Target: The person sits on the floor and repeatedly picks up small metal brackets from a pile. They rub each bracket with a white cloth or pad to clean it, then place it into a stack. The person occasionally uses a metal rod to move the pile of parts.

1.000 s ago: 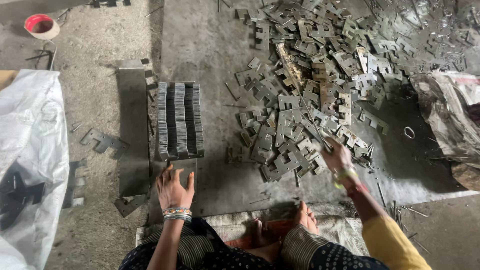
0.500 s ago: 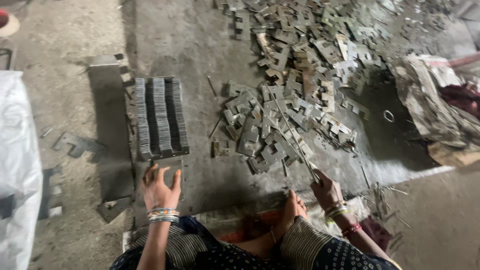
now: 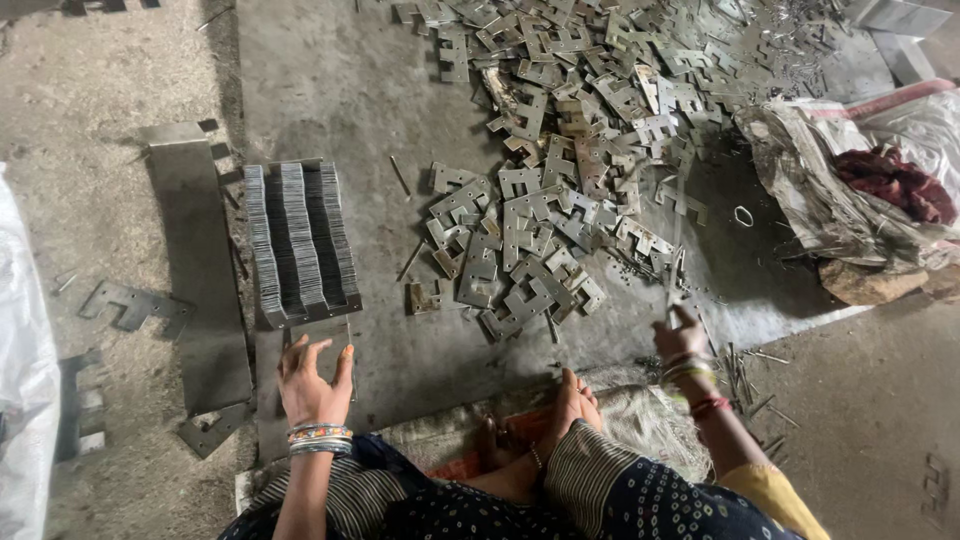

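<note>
Lying scattered, grey notched metal plates (image 3: 520, 240)

The left hand (image 3: 312, 385) lies flat on the metal sheet (image 3: 330, 80), just below the upright stack of stamped plates (image 3: 298, 240). To the right of that stack lies a loose heap of E-shaped plates (image 3: 545, 180). The right hand (image 3: 682, 338), at the heap's near edge, holds a thin metal strip (image 3: 676, 265).

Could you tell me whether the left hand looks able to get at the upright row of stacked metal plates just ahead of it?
Probably yes. The left hand lies flat on the floor just below the near end of the stacked metal plates, fingertips almost at their edge, with nothing between them.
</note>
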